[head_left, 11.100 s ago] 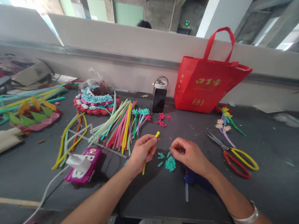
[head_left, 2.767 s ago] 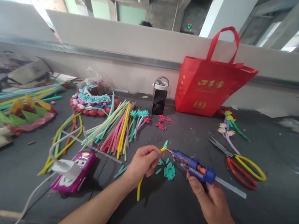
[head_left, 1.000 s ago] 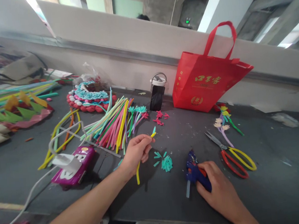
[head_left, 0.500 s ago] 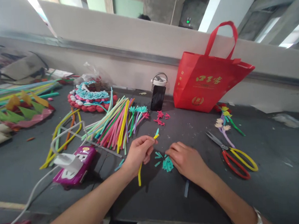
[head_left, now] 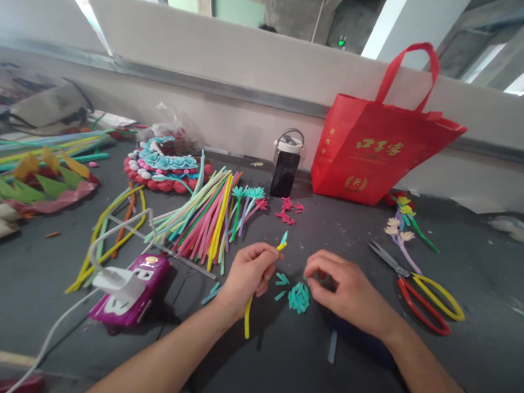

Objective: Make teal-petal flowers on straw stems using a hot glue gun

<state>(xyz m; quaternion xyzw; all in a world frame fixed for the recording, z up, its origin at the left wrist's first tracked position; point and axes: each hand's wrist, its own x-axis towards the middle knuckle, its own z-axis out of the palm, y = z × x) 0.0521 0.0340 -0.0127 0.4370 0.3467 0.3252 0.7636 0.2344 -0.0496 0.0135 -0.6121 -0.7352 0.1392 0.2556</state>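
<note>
Left hand (head_left: 252, 273): fingers pinched on teal-tipped yellow pipe cleaner (head_left: 248, 320). Right hand (head_left: 346, 286): fingers curled, whether holding anything unclear; teal strips (head_left: 299, 298) near, seven o'clock.

Ahead of the right grip (head_left: 346, 283), the dark-grey counter (head_left: 343, 233) gives passage; to its right, red-and-yellow-handled metal scissors (head_left: 402, 272) obstruct.

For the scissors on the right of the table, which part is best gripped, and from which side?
Probably the red and yellow handle loops, with the right hand coming from above on the near side. The scissors lie flat, loops nearer the person, and the slim pointed blades aim away and leftward, so this approach should avoid them.
</note>
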